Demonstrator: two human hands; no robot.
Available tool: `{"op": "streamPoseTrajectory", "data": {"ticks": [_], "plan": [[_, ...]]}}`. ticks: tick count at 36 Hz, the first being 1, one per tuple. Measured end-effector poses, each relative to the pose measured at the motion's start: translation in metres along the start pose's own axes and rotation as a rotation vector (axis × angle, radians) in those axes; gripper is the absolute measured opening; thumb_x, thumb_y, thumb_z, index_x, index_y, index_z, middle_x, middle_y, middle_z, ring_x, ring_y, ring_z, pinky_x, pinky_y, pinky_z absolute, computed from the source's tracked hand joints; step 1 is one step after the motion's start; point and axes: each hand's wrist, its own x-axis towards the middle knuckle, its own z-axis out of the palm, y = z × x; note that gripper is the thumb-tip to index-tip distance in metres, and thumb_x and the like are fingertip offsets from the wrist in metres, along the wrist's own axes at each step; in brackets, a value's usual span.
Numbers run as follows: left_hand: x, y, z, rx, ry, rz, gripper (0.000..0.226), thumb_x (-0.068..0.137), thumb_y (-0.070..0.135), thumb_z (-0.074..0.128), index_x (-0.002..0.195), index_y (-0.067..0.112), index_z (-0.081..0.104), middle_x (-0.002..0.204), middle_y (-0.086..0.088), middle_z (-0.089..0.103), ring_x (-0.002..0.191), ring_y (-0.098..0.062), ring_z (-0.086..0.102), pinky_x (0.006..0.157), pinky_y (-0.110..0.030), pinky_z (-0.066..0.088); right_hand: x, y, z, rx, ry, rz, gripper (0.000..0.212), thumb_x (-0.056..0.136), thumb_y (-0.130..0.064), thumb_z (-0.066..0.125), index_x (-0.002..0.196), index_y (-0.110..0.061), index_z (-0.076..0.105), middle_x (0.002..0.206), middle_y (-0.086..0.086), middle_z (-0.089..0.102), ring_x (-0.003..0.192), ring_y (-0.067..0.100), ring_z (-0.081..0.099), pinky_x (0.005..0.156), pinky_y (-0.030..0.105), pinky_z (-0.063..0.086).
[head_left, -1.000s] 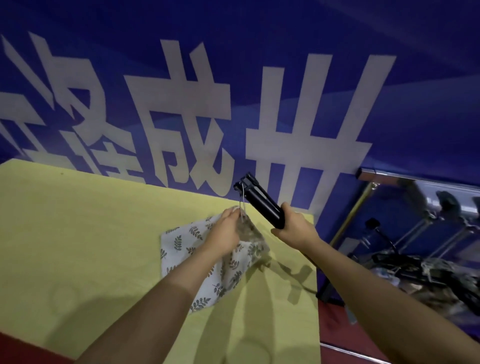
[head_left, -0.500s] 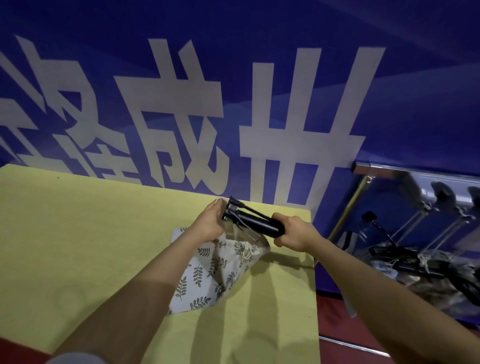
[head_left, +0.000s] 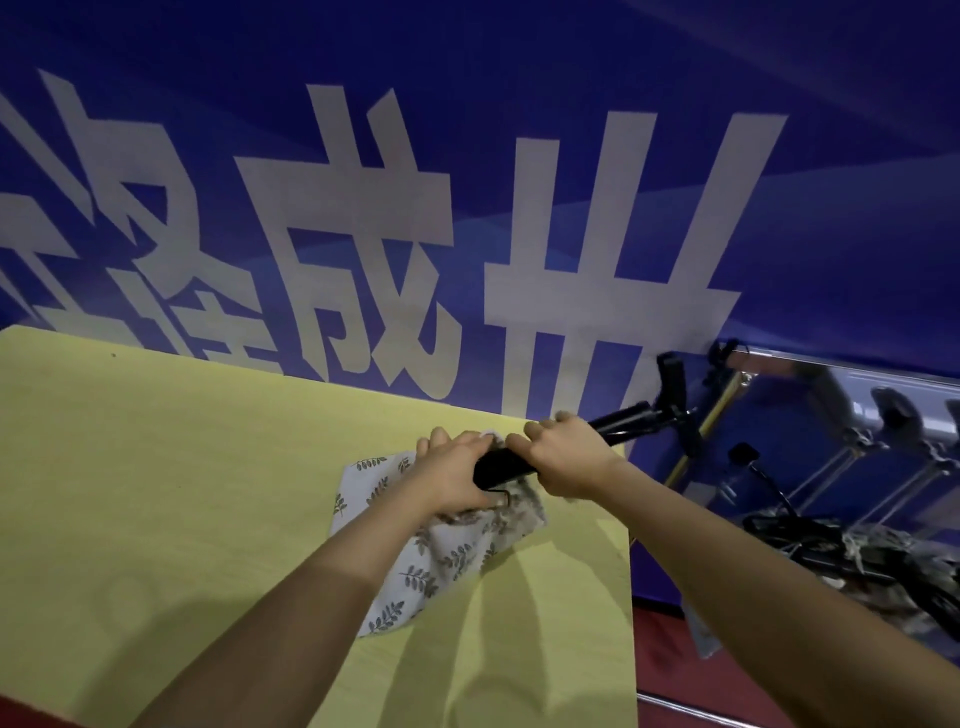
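Observation:
A white cloth pouch with a grey leaf print (head_left: 447, 561) lies on the yellow table (head_left: 156, 467) near its right edge. My left hand (head_left: 447, 473) grips the bunched mouth of the pouch. My right hand (head_left: 566, 457) is curled round a black folding stick (head_left: 501, 465), which lies almost level. The stick's left end sits at the pouch mouth under my left hand. Its other end (head_left: 626, 418) juts past my right hand over the table's edge. How far the stick is inside the pouch is hidden.
A blue banner with large white characters (head_left: 363, 234) rises right behind the table. Right of the table stand a chrome rail (head_left: 831, 369) and a heap of black stands and cables (head_left: 857, 545) on the red floor (head_left: 660, 654).
The stick has swung down from pointing up-left to lying nearly level, its end now at the pouch mouth. Both hands have come close together and the pouch is bunched up.

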Motion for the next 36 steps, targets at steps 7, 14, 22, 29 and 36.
{"op": "streamPoseTrajectory", "data": {"ticks": [7, 14, 22, 29, 36], "plan": [[0.008, 0.008, 0.008, -0.015, 0.180, -0.029, 0.034, 0.088, 0.043, 0.054, 0.105, 0.014, 0.052, 0.107, -0.002, 0.052, 0.105, -0.023, 0.045, 0.087, -0.036, 0.030, 0.007, 0.010, 0.003, -0.183, 0.384, -0.091, 0.023, 0.072, -0.019, 0.072, 0.094, -0.015, 0.064, 0.081, 0.000, 0.062, 0.073, 0.021, 0.059, 0.075, 0.033, 0.043], [0.013, -0.003, 0.007, -0.119, 0.306, -0.124, 0.031, 0.088, 0.034, 0.059, 0.111, 0.014, 0.052, 0.112, -0.002, 0.051, 0.107, -0.023, 0.045, 0.084, -0.036, 0.032, -0.001, 0.003, 0.009, 0.042, 0.608, 0.046, 0.030, 0.081, -0.019, 0.061, 0.110, -0.014, 0.054, 0.106, 0.006, 0.061, 0.089, 0.025, 0.058, 0.081, 0.033, 0.033], [0.009, -0.010, 0.001, -0.209, 0.398, -0.145, 0.030, 0.089, 0.041, 0.057, 0.102, 0.014, 0.052, 0.106, 0.001, 0.050, 0.101, -0.020, 0.043, 0.084, -0.036, 0.034, -0.002, -0.026, 0.033, 0.358, 0.393, 0.101, 0.017, 0.084, -0.026, 0.044, 0.083, -0.014, 0.056, 0.073, 0.001, 0.055, 0.066, 0.020, 0.050, 0.063, 0.026, 0.030], [0.007, -0.005, -0.003, -0.358, 0.454, -0.180, 0.034, 0.090, 0.042, 0.055, 0.104, 0.011, 0.054, 0.107, -0.003, 0.052, 0.102, -0.022, 0.044, 0.083, -0.038, 0.039, 0.008, -0.044, 0.047, 0.576, -0.004, 0.237, 0.036, 0.086, -0.032, 0.055, 0.117, -0.014, 0.055, 0.112, 0.006, 0.053, 0.105, 0.026, 0.045, 0.089, 0.036, 0.031], [0.001, -0.011, -0.004, -0.383, 0.491, -0.219, 0.033, 0.091, 0.041, 0.054, 0.104, 0.011, 0.053, 0.107, -0.003, 0.050, 0.101, -0.022, 0.042, 0.083, -0.037, 0.036, 0.005, -0.056, 0.044, 0.706, 0.057, 0.343, 0.013, 0.091, -0.026, 0.051, 0.085, -0.016, 0.056, 0.087, 0.004, 0.059, 0.093, 0.028, 0.053, 0.080, 0.034, 0.028]]}}
